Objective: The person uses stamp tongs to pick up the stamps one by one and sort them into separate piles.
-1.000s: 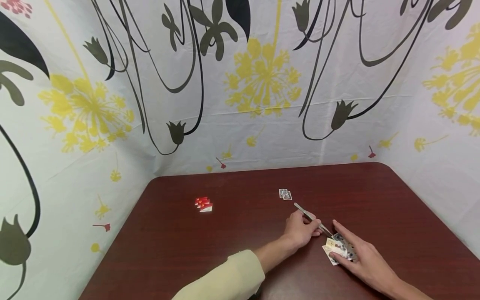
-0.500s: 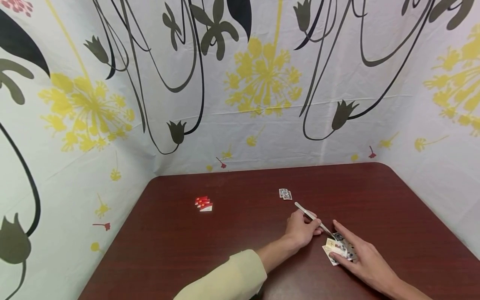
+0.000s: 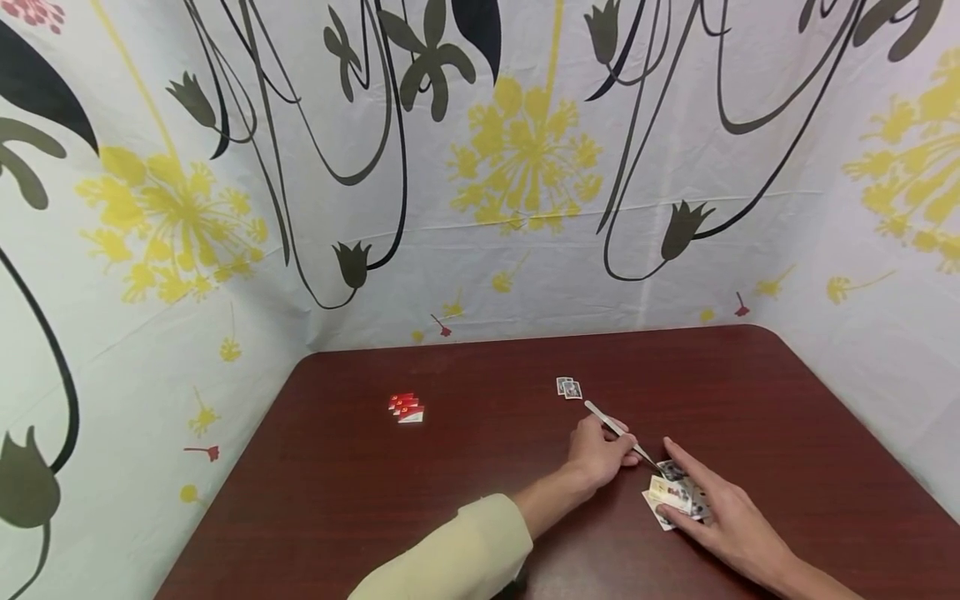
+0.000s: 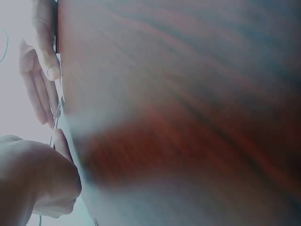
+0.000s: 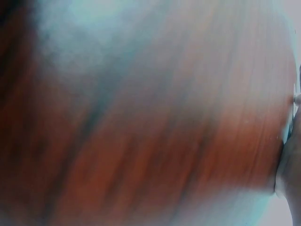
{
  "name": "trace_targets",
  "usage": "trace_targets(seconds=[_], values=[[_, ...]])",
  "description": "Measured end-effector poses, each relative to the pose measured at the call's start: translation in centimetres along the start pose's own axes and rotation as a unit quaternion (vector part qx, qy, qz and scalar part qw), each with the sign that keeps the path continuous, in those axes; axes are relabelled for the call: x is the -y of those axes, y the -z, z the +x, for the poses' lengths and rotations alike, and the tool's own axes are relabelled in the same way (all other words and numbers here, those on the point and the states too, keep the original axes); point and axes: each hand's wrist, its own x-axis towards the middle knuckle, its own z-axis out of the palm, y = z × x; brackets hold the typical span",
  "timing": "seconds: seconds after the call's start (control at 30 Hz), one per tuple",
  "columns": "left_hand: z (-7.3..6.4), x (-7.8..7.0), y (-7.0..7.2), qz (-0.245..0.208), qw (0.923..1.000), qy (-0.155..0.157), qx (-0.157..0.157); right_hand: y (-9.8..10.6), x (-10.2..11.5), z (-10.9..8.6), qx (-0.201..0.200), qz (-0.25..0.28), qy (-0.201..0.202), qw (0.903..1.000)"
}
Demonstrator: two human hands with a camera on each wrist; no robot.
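In the head view my left hand pinches a pair of slim metal tweezers between thumb and fingers. Their tip meets a dark stamp at the upper edge of a loose pile of stamps. My right hand lies over the pile's right side, fingers extended and thumb at its lower edge, hiding part of it. A pale yellowish stamp lies on top. The left wrist view catches the left hand with the tweezers pointing toward the right hand. Only a blurred edge of the right hand enters the right wrist view.
Farther back on the dark red-brown table lie two overlapping grey stamps. Several red and white stamps overlap at the left. A white patterned cloth hangs around the table's back and sides.
The tweezers have shifted slightly up and left. More of the dark stamp at their tip now shows beyond the pile's upper edge. The right hand stays in place.
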Motion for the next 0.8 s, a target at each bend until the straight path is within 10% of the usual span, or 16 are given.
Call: trace_targets(seconds=[0.5, 0.8], values=[[0.6, 0.2, 2.2, -0.002, 0.9986, -0.02, -0.05, 0.0, 0.2, 0.0, 0.011, -0.012, -0.013, 0.9998], [-0.3, 0.2, 3.0, 0.016, 0.9996, 0.008, -0.022, -0.3, 0.2, -0.2, 0.029, -0.044, -0.009, 0.9986]])
